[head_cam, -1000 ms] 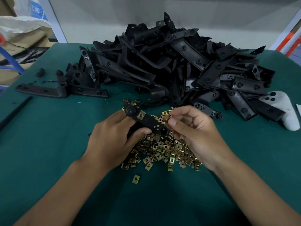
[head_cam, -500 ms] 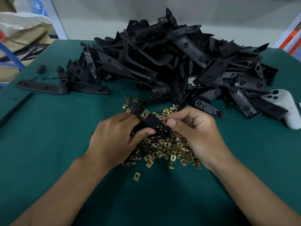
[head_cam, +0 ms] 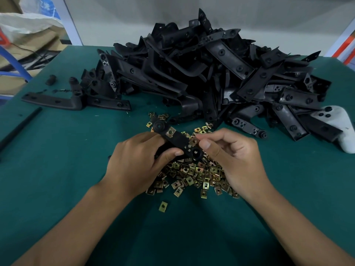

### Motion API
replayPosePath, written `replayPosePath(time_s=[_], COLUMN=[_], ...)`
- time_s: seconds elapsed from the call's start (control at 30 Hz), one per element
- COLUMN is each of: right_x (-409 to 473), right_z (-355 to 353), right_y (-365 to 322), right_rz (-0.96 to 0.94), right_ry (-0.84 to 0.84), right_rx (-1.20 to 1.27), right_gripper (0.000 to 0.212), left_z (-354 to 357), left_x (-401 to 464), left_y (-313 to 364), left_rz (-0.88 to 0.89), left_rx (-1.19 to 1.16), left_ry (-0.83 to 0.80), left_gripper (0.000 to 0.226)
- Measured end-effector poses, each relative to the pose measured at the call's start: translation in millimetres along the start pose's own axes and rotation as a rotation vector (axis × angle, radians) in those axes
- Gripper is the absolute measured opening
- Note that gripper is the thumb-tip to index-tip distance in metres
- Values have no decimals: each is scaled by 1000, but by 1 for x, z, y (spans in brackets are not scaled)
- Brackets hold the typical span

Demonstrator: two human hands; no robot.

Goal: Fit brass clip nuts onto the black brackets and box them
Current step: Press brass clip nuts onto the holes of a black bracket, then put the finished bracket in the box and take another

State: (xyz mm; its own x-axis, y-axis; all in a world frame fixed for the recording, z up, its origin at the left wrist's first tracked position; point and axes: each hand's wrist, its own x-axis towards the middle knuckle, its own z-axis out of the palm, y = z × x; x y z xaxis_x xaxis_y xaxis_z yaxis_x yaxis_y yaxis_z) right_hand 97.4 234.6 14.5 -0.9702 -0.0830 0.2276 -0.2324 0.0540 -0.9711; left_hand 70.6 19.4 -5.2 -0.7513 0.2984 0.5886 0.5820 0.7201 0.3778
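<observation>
My left hand grips a black bracket above a heap of brass clip nuts on the green table. One brass clip nut sits on the bracket near its far round end. My right hand pinches a second brass clip nut against the bracket's edge near its closer round end. Behind the hands lies a big pile of black brackets. A single clip nut lies apart, nearer to me.
A white game controller rests at the right against the pile. Two long black brackets and a black rod lie at the left. Cardboard and a white sack stand beyond the table's left corner.
The bracket has been lowered slightly toward the nut heap. My right hand's pinched nut has come onto the bracket's edge near the closer end.
</observation>
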Motion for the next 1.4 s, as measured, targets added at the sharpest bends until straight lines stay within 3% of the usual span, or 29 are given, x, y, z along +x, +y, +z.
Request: replayPosePath(time_s=[0.27,0.47,0.7,0.8,1.0,1.23,1.4], right_x=[-2,-3,1,-16,-126,-299,-382], right_z=[0,3,-16,-44,-121,-175,-186], right_y=[4,9,-15,-39,-80,-89,-79], right_rz=[-66,-190,-340,-385,-317,-124,126], right_ry=[-70,-66,68,202,555,1113,1280], right_rx=[-146,-369,-471,-523,-691,-824,-946], right_gripper=[24,37,32,32,33,34,33], left_z=[-1,1,-9,-16,6,79,116], left_x=[-2,-1,3,3,17,-24,-58], left_y=[-2,-2,15,34,125,278,347], left_rz=[19,-68,-132,-136,138,442,663], left_rx=[-21,-24,-220,-250,-310,-492,-442], left_ry=[6,-6,-64,-150,-350,-573,-672], left_gripper=[54,58,18,33,40,39,39])
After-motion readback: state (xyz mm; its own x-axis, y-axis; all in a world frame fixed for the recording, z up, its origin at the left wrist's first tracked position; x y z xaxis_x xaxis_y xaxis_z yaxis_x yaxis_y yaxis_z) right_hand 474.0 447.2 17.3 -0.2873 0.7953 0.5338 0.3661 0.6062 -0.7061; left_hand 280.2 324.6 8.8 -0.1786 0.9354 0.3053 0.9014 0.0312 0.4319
